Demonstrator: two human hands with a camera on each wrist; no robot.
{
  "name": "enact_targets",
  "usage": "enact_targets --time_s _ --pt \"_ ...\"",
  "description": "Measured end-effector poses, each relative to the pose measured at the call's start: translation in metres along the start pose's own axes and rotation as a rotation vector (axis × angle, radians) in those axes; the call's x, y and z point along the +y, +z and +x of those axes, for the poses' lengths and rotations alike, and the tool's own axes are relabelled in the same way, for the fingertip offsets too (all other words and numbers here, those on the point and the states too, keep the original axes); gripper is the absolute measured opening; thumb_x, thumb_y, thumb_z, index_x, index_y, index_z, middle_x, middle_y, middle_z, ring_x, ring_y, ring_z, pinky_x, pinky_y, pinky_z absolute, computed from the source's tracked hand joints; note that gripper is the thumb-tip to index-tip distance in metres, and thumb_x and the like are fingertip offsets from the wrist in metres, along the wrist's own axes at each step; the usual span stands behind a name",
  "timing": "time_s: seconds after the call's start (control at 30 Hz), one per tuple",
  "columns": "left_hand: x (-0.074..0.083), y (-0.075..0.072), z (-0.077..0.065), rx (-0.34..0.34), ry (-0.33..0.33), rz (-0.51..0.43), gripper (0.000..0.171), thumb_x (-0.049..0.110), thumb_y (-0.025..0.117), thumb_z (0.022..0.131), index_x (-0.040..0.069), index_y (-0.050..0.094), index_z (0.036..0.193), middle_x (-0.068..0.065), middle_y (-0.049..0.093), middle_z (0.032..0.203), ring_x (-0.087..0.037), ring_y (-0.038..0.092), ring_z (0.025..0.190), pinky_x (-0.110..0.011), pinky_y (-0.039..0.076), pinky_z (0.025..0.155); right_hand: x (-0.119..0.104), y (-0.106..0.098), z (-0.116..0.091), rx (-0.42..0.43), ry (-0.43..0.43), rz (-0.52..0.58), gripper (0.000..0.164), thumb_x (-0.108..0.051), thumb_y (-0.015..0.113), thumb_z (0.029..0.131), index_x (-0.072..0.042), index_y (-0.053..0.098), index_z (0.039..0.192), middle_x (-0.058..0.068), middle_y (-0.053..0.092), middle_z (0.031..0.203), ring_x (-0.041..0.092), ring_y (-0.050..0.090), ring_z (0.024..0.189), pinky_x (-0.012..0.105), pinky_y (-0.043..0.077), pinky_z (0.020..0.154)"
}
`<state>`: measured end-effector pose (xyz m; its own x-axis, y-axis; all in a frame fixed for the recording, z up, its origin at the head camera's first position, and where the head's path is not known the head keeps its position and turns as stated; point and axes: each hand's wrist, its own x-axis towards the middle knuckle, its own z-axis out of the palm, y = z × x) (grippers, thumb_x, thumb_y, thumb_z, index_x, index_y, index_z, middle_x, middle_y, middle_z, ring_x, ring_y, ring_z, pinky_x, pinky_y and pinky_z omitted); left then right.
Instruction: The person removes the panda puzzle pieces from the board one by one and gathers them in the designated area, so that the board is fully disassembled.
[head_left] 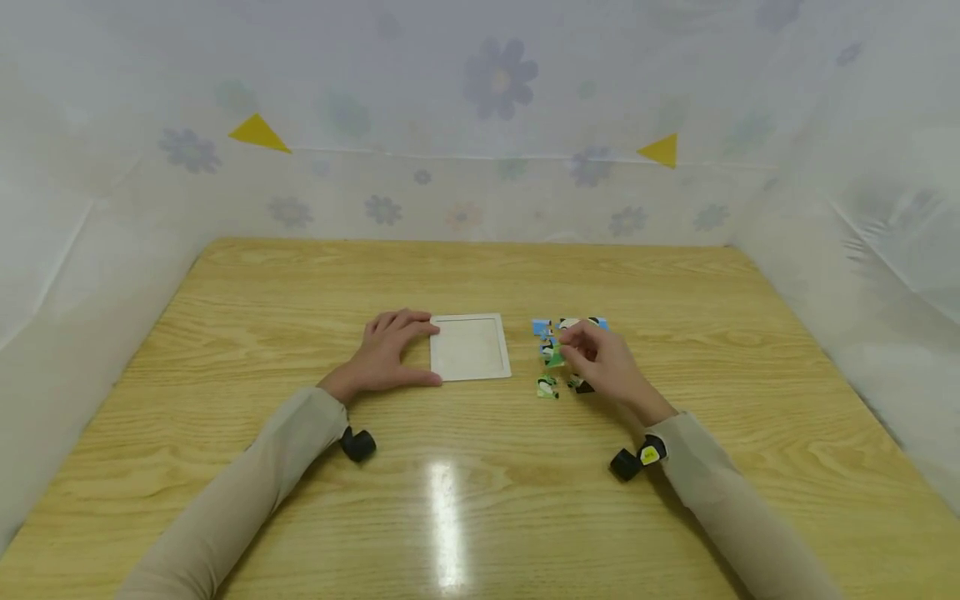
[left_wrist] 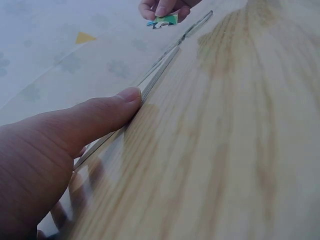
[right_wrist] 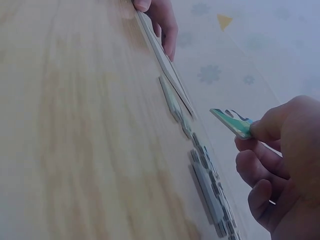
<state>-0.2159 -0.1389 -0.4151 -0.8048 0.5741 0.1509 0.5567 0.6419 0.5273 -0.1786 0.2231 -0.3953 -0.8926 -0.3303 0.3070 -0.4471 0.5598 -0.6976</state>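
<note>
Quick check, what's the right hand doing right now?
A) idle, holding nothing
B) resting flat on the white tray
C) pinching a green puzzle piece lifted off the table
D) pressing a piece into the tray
C: the right hand pinches a small green puzzle piece clear of the light wooden table, above the loose pieces; the left hand rests against the edge of the white square puzzle tray.

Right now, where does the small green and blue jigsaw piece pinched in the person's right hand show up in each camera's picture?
Head: small green and blue jigsaw piece right of centre, at the right hand.
Left wrist: top centre, under distant fingertips.
Right wrist: right of centre, raised off the table.
Shared landmark: flat white square puzzle tray, which the left hand touches.
</note>
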Motion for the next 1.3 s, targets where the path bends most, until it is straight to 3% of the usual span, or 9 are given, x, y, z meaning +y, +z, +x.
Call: enact_targets --time_s 0.4,0.67,0.9,1.13,1.3 --pt "0.001 0.0 0.0 -0.005 -0.001 0.001 0.076 0.052 0.077 0.076 0.019 0.051 0.139 -0.006 0.036 0.151 -0.033 0.026 0.135 -0.058 0.012 0.11 0.015 -0.024 -0.022 0.048 0.137 -0.021 0.005 -0.006 0.059 0.094 -0.004 0.062 0.098 0.007 0.061 0.078 0.007 0.047 0.057 0.022 0.04 0.05" --pt "0.001 -0.001 -0.001 -0.008 -0.002 -0.004 0.076 0.052 0.076 0.076 0.019 0.051 0.139 -0.006 0.036 0.151 -0.033 0.025 0.136 -0.057 0.011 0.11 0.024 -0.034 -0.035 0.098 0.125 -0.048 0.003 0.001 0.06 0.091 0.002 0.062 0.094 0.009 0.06 0.075 0.002 0.045 0.059 0.018 0.039 0.052" --pt "0.001 -0.002 0.0 -0.012 -0.003 -0.005 0.076 0.052 0.076 0.076 0.019 0.051 0.139 -0.007 0.035 0.151 -0.033 0.025 0.136 -0.057 0.011 0.11 -0.003 -0.044 -0.046 0.107 0.136 -0.096 0.004 0.008 0.059 0.089 0.009 0.062 0.092 0.015 0.06 0.076 0.0 0.044 0.059 0.017 0.038 0.05" --pt "0.002 -0.001 0.002 -0.014 -0.002 -0.013 0.076 0.051 0.077 0.076 0.018 0.051 0.139 -0.007 0.035 0.151 -0.034 0.024 0.137 -0.058 0.01 0.11 0.031 -0.043 -0.052 0.07 0.151 -0.157 0.004 -0.002 0.062 0.091 -0.001 0.064 0.095 0.007 0.062 0.078 0.001 0.047 0.06 0.018 0.039 0.054" --pt "0.002 -0.002 0.0 -0.017 -0.012 -0.009 0.076 0.051 0.077 0.076 0.018 0.051 0.14 -0.007 0.035 0.151 -0.034 0.023 0.138 -0.058 0.01 0.11 0.03 -0.04 -0.052 0.062 0.175 -0.24 0.003 -0.002 0.062 0.09 -0.002 0.062 0.093 0.005 0.06 0.075 0.002 0.046 0.06 0.021 0.039 0.054"
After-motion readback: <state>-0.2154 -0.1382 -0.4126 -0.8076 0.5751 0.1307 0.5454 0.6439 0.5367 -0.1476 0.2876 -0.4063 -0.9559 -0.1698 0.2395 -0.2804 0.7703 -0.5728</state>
